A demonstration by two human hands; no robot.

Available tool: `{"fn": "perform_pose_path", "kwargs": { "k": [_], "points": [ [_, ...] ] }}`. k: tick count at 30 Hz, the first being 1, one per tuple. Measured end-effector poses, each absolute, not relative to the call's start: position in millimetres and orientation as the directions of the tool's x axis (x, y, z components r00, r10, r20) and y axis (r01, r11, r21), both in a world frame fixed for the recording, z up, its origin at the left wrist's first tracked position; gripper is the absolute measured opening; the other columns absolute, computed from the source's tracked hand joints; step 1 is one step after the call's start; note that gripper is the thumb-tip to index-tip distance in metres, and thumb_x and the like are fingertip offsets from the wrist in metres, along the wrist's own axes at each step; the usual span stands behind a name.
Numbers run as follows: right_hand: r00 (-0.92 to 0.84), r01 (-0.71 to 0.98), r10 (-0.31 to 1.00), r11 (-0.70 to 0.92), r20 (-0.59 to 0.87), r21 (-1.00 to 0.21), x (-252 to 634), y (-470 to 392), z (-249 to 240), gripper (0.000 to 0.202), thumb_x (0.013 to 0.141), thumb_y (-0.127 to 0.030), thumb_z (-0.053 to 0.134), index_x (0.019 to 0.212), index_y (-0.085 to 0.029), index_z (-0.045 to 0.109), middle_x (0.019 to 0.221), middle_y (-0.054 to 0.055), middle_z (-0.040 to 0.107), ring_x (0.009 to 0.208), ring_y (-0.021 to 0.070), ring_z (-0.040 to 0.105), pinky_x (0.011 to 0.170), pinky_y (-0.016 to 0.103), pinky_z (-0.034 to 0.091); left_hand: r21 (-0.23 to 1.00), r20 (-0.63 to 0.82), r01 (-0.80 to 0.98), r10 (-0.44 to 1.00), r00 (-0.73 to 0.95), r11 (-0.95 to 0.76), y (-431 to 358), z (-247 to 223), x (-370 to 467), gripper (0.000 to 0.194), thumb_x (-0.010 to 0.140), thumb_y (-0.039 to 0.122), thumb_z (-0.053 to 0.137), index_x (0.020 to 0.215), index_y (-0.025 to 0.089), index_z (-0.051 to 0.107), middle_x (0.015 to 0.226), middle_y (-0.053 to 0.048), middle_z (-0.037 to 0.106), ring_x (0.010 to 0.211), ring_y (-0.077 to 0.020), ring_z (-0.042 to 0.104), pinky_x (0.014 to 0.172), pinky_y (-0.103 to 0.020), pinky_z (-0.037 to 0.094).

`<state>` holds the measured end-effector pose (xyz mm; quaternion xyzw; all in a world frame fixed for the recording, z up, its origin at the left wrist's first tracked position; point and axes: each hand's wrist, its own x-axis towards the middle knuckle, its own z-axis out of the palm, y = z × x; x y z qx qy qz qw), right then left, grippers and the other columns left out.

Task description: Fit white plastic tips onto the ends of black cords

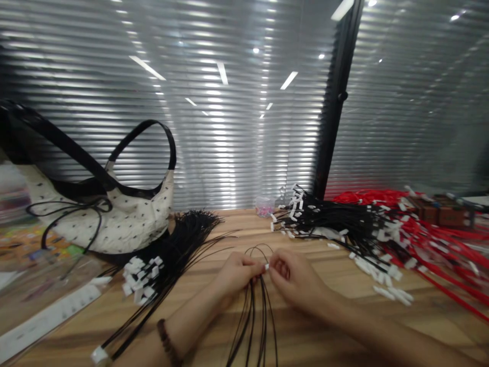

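Observation:
My left hand (239,271) is closed in a pinch on a few thin black wires (250,318), which hang down toward the front of the table. At its fingertips a small white connector (266,266) shows. My right hand (292,275) has its fingers curled in, and its thumb and forefinger meet the connector's right side. Thin dark loops of wire arch up behind the fingers. Left of my hands lies a bundle of black wires (179,244) with a cluster of white connectors (141,278) at its near end.
A dotted cream bag (130,224) with black straps stands at the left, beside a white strip (49,318). At the right lie piled black wires (336,216), red wires (439,250) and a brown box (439,210). A small clear tub (263,208) sits near the blinds.

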<state>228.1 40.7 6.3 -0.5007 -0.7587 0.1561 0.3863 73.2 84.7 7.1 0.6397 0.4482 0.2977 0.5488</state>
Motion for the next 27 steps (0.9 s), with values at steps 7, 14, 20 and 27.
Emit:
{"fn": "perform_pose_path", "kwargs": {
  "k": [7, 14, 20, 27],
  "points": [
    [-0.293, 0.439, 0.925, 0.355, 0.242, -0.825, 225.4, 42.1, -21.8, 0.018, 0.074, -0.013, 0.048, 0.062, -0.014, 0.061, 0.057, -0.001, 0.055, 0.055, 0.0104, 0.046, 0.052, 0.019, 0.032, 0.982, -0.14, 0.174, 0.902, 0.409, 0.074, 92.5, -1.3, 70.8, 0.024, 0.062, 0.034, 0.066, 0.055, 0.011, 0.062, 0.045, 0.003, 0.046, 0.043, -0.0073, 0.034, 0.045, -0.023, 0.019],
    [-0.301, 0.244, 0.934, 0.273, 0.195, -0.931, 224.9, 48.7, -28.1, 0.021, 0.076, -0.018, 0.049, 0.06, -0.013, 0.061, 0.061, 0.002, 0.06, 0.061, 0.0137, 0.053, 0.06, 0.022, 0.039, 0.979, -0.14, 0.195, 0.895, 0.423, 0.061, 89.9, 2.9, 71.6, 0.027, 0.063, 0.037, 0.065, 0.055, 0.011, 0.064, 0.045, 0.002, 0.048, 0.043, -0.007, 0.033, 0.044, -0.023, 0.018],
    [-0.259, 0.295, 0.955, 0.22, 0.144, -0.93, 222.3, 49.0, -28.0, 0.02, 0.072, -0.015, 0.047, 0.057, -0.013, 0.06, 0.057, 0.002, 0.059, 0.056, 0.0127, 0.051, 0.055, 0.022, 0.037, 0.976, -0.137, 0.211, 0.905, 0.403, 0.054, 89.2, 3.5, 71.8, 0.027, 0.062, 0.037, 0.066, 0.053, 0.012, 0.061, 0.045, 0.003, 0.046, 0.043, -0.0068, 0.033, 0.044, -0.023, 0.019],
    [-0.18, 0.356, 0.972, 0.21, 0.154, -0.91, 221.0, 45.3, -25.4, 0.014, 0.065, -0.012, 0.046, 0.054, -0.014, 0.056, 0.053, -0.001, 0.054, 0.052, 0.0102, 0.046, 0.049, 0.02, 0.032, 0.975, -0.145, 0.217, 0.891, 0.431, 0.054, 88.1, 5.8, 72.6, 0.03, 0.061, 0.04, 0.066, 0.053, 0.012, 0.06, 0.045, 0.003, 0.045, 0.042, -0.0068, 0.033, 0.043, -0.023, 0.019]
  ]
}}
